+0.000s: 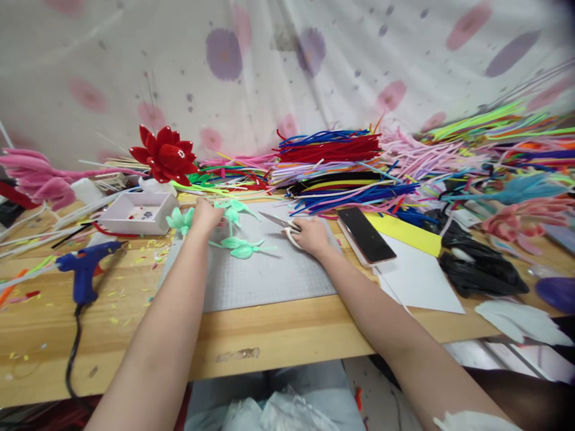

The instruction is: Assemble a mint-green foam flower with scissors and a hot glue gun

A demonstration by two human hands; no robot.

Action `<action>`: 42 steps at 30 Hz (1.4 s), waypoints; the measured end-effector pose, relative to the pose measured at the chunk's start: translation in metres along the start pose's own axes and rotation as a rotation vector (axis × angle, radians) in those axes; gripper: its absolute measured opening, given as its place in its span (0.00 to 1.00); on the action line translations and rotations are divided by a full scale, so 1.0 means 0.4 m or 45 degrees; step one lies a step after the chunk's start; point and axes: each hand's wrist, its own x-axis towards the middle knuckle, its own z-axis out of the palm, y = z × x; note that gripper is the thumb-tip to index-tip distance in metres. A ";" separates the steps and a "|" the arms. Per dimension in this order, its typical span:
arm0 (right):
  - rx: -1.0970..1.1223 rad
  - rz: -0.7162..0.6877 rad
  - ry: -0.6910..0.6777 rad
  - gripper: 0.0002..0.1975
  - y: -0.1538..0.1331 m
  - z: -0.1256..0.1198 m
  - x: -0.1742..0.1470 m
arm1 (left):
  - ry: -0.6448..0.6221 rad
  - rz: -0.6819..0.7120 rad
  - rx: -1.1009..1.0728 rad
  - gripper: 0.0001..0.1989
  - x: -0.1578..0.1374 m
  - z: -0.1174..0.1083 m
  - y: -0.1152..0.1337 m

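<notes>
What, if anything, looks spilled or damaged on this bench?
Two things. Small yellow scraps are scattered on the wood around the blue glue gun, looking like uncollected offcuts. The wooden tabletop also has a dark, rough-looking patch near its front edge, possibly wear or a chip.

The pale wooden bench carries a grey mat, with a blue glue gun and a white tray left of it. Yellow scraps dot the wood there. Multicoloured fuzzy stems lie heaped along the back; a white sheet lies right of the mat.
</notes>
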 end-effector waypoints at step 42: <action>-0.054 -0.262 -0.005 0.13 -0.033 0.002 -0.006 | -0.642 -0.565 -1.370 0.08 -0.171 0.039 -0.063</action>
